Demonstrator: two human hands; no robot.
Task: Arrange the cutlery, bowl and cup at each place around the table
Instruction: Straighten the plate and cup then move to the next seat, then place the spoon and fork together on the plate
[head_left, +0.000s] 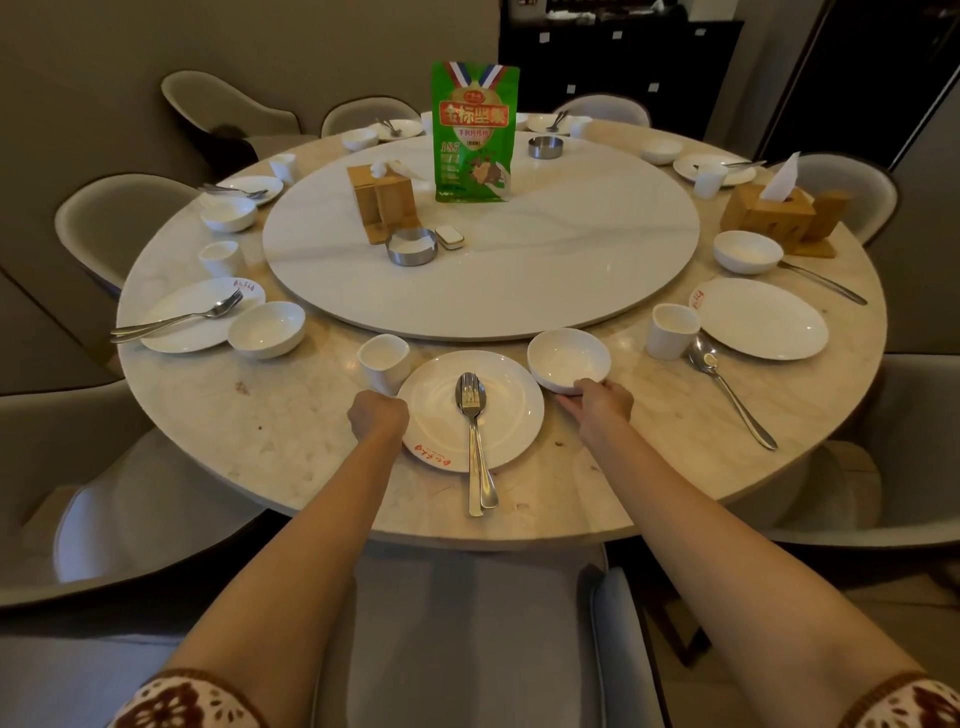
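Observation:
At the near place a white plate (441, 410) carries a fork laid on a spoon (475, 441), handles pointing over the table edge. My left hand (378, 415) is closed at the base of a white cup (384, 361), just left of the plate. My right hand (602, 402) grips the near rim of a white bowl (566, 358) at the plate's upper right. The place to the right has a plate (763, 317), a cup (672, 330), a spoon (727, 389), a bowl (747, 251) and a fork (826, 283).
A big turntable (545, 260) fills the round table's middle, bearing a green snack bag (474, 132), a wooden tissue box (382, 200) and ashtrays. A left place has a plate (192, 317) and bowl (267, 328). Another tissue box (779, 213) stands at right. Grey chairs ring the table.

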